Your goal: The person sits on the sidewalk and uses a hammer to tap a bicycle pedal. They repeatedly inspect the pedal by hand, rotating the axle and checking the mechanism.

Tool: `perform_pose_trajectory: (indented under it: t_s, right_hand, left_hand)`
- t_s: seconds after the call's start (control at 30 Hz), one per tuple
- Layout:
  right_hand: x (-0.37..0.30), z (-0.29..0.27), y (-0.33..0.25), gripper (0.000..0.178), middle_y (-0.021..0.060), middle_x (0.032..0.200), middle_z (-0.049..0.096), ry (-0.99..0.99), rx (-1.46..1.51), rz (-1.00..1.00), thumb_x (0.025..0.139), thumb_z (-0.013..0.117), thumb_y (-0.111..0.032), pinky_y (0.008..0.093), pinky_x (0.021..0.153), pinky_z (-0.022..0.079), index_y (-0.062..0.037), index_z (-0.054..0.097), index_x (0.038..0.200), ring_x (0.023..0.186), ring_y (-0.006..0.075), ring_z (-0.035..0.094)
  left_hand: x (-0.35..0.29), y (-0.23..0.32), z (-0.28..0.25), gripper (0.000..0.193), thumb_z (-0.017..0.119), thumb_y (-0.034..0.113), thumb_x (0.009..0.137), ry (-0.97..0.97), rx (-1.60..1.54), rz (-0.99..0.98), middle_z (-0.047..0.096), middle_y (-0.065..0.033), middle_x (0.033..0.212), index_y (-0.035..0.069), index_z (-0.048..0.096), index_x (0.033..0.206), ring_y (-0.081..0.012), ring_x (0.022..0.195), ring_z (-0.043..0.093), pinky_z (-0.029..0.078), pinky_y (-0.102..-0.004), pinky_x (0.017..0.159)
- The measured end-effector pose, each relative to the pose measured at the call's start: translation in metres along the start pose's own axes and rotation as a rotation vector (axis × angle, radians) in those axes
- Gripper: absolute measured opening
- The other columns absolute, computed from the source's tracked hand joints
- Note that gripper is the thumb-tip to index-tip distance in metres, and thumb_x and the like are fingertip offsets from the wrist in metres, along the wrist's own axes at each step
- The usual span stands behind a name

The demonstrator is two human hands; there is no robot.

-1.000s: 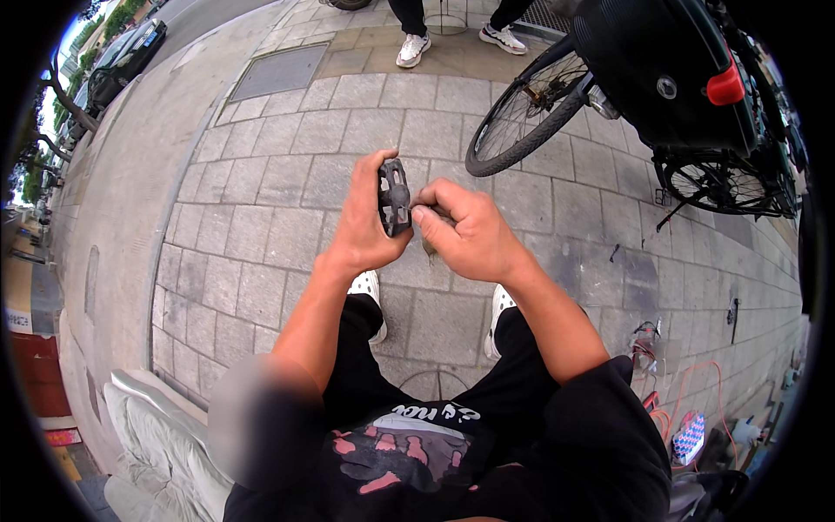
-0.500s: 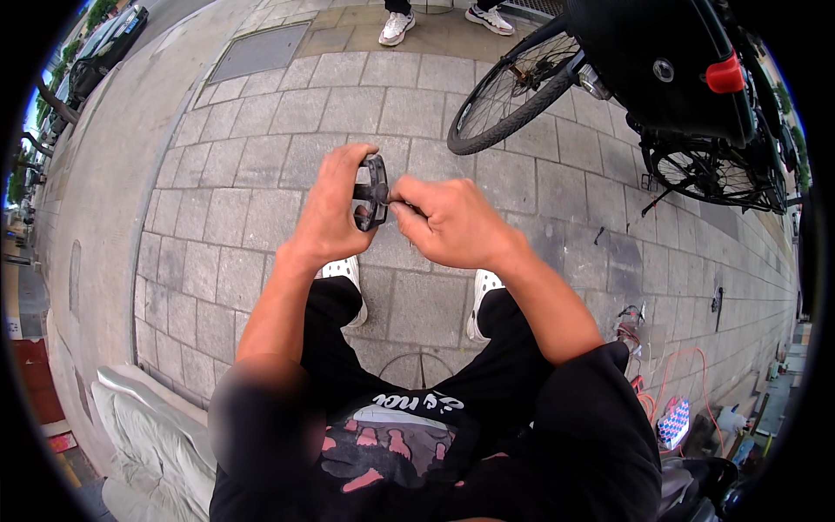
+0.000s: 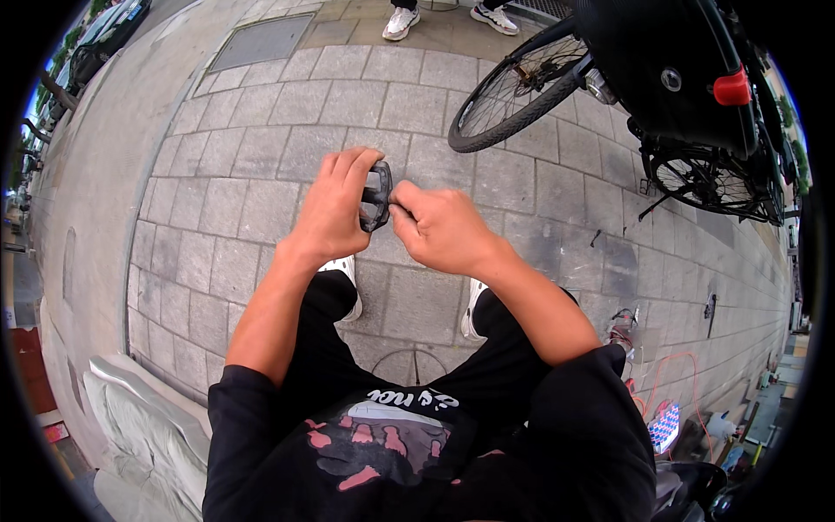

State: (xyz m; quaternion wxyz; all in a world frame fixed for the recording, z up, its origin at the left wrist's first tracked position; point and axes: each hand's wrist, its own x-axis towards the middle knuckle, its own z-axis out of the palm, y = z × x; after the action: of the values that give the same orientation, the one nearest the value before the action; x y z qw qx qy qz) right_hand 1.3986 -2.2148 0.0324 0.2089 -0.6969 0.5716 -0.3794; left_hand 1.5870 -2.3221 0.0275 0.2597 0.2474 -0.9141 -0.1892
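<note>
A black bicycle pedal [image 3: 384, 193] is held up in front of me, above the paving. My left hand [image 3: 332, 202] is closed round its left side, fingers at the top edge and thumb at the bottom. My right hand [image 3: 445, 228] is closed in a pinch just to the right of the pedal, its fingertips at the pedal's middle. A small dark bit shows between those fingertips; most of it is hidden, and I cannot make out what it is.
Black bicycles [image 3: 522, 100] stand at the upper right, one with a black box [image 3: 670, 78]. White shoes [image 3: 402, 23] of another person show at the top. A grey padded seat [image 3: 143, 418] is at my lower left. Orange cord [image 3: 670, 358] and small tools lie at right.
The pedal has turned slightly in my left hand and shows more of its open frame. My right hand has shifted a little downward, still pinching beside it.
</note>
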Motion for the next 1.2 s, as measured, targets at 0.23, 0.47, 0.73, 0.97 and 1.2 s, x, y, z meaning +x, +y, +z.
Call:
perform_pose_trajectory:
  t_s: [0.23,0.47,0.73,0.97,1.2]
  right_hand:
    - [0.014,0.002,-0.009,0.010,0.0115,0.069,0.064,0.170,-0.317,-0.229,0.088,0.066,-0.007,0.0445,0.054,0.051,-0.0036,0.058,0.093,0.061,0.0337,0.066]
    - [0.026,0.029,-0.010,0.019,0.0094,0.072,0.062,0.348,-0.527,-0.224,0.085,0.069,-0.006,0.0433,0.056,0.052,-0.0017,0.061,0.101,0.064,0.0298,0.068]
    - [0.033,0.021,-0.012,0.018,0.0140,0.074,0.068,0.334,-0.142,-0.037,0.095,0.068,-0.014,0.0429,0.058,0.052,-0.0011,0.063,0.106,0.064,0.0325,0.068]
    - [0.028,-0.008,0.002,0.024,0.0005,0.072,0.061,0.197,0.341,0.160,0.099,0.073,-0.017,0.0258,0.061,0.046,0.0011,0.062,0.111,0.066,0.0055,0.054]
    - [0.028,-0.013,0.012,0.024,0.0034,0.092,0.068,0.235,0.510,0.197,0.104,0.065,-0.015,0.0266,0.075,0.051,0.0042,0.063,0.118,0.084,0.0063,0.059]
  left_hand:
    - [0.005,0.007,0.011,0.083,0.071,-0.005,0.067,0.123,-0.037,-0.230,0.054,-0.0214,0.136,0.004,0.044,0.145,-0.0470,0.121,0.051,0.050,-0.0494,0.100]
    - [0.020,0.011,0.018,0.078,0.080,0.012,0.077,0.302,0.005,-0.370,0.054,-0.0229,0.132,0.003,0.044,0.146,-0.0436,0.123,0.052,0.047,-0.0487,0.103]
    - [0.015,-0.006,0.011,0.080,0.081,0.005,0.074,0.265,-0.123,-0.300,0.054,-0.0203,0.128,0.003,0.045,0.146,-0.0386,0.119,0.056,0.050,-0.0454,0.102]
    - [0.015,0.000,-0.001,0.087,0.073,-0.002,0.073,0.165,-0.442,-0.169,0.052,-0.0169,0.144,0.005,0.040,0.153,-0.0306,0.136,0.053,0.046,-0.0422,0.112]
    - [0.016,-0.001,0.002,0.091,0.066,-0.006,0.074,0.159,-0.645,-0.097,0.045,-0.0148,0.157,0.006,0.034,0.158,-0.0278,0.149,0.044,0.040,-0.0467,0.122]
